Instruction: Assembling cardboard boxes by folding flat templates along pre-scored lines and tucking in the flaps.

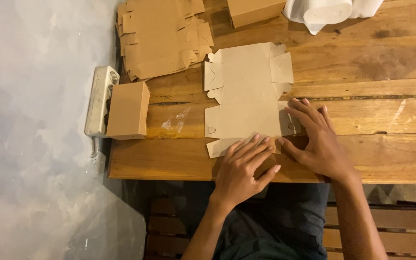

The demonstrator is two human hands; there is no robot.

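Pressing flat cardboard box blank [246, 96] on wooden table [386, 110]: left hand [241, 173], right hand [316, 142]; both open-palmed, gripping nothing

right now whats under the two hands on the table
Both hands press on the flat cardboard box blank: the left hand on its near flap, the right hand on its right edge. The blank lies on the wooden table. The cardboard beneath the palms is covered.

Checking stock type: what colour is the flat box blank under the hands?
Plain light brown flat box blank, head view.
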